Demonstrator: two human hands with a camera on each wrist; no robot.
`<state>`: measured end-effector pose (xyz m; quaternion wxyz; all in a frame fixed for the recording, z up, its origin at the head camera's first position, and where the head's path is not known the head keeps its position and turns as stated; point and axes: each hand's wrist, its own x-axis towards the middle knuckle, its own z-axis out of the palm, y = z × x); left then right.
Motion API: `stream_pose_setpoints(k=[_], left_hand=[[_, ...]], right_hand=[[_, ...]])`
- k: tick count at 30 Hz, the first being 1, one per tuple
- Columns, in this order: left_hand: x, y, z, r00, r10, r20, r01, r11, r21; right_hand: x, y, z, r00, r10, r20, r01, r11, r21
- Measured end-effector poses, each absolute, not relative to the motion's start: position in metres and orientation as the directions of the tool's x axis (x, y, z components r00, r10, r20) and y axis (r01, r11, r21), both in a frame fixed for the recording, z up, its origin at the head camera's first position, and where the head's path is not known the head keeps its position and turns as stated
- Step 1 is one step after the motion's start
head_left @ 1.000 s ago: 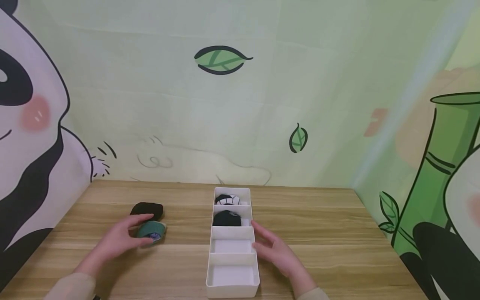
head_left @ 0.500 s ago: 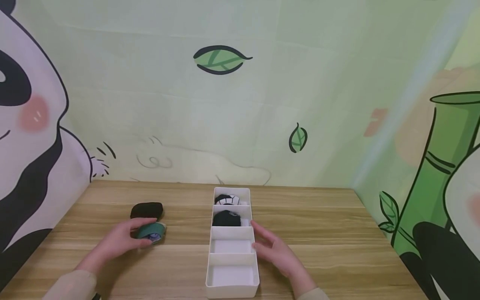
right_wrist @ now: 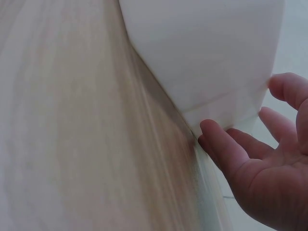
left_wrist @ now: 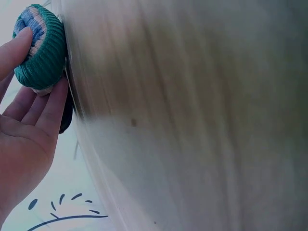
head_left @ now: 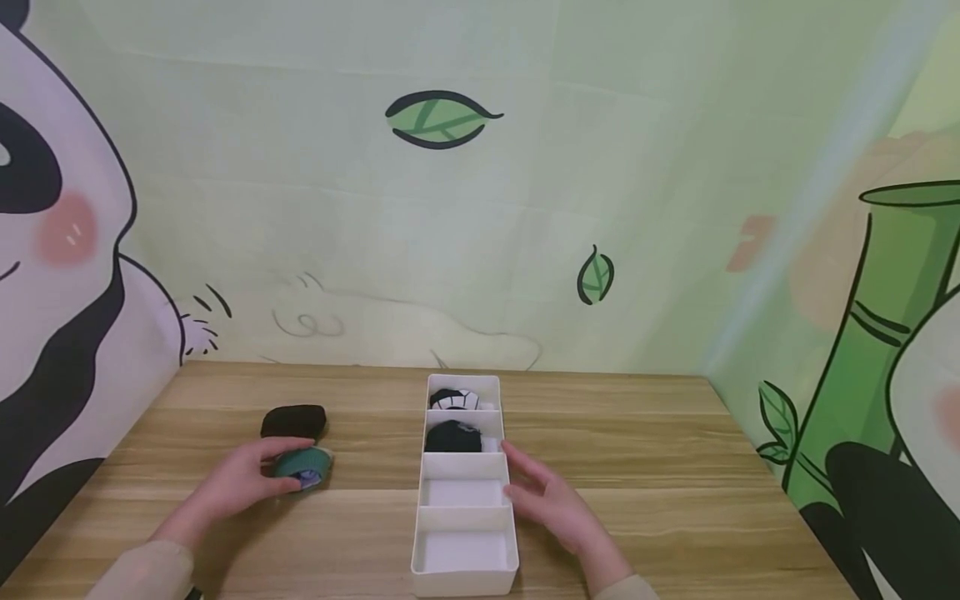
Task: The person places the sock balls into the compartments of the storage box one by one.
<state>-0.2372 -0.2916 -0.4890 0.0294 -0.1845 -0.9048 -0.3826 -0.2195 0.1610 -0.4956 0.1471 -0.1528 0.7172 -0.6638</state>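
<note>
A green ribbed rolled-up sock [head_left: 303,467] with a blue and pale middle lies at the left of the table. My left hand [head_left: 236,479] holds it between thumb and fingers; in the left wrist view the thumb presses on the blue part of the sock [left_wrist: 45,57]. Just behind it lies a black rolled bundle [head_left: 294,421], likely another sock. A long white divided box [head_left: 465,583] stands in the middle. My right hand [head_left: 551,504] touches its right wall with fingertips, fingers loosely extended, as the right wrist view shows beside the white box wall [right_wrist: 207,53].
In the box's back compartment sits a black-and-white rolled bundle [head_left: 457,400], and a black one [head_left: 453,437] fills much of the second. The two front compartments hold nothing visible. A printed backdrop [head_left: 300,208] stands behind the wooden table [head_left: 637,433].
My left hand has come slightly down and its fingers have drawn in around the green sock. The right hand and the box have stayed in place.
</note>
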Motion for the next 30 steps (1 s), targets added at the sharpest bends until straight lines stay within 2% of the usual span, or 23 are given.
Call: stream_pose_setpoints(k=[15,30], left_hand=[[-0.238,-0.284,-0.486,-0.921,0.348,0.176,0.370,0.636,0.678],[-0.238,-0.253,-0.479,-0.909,0.364,0.202,0.398,0.617,0.679]], right_hand=[[-0.221,0.161,-0.497,-0.908,-0.418,-0.006,-0.020,0.058,-0.998],[-0.220,0.162,-0.497,-0.912,-0.409,-0.011,-0.021,0.074,-0.997]])
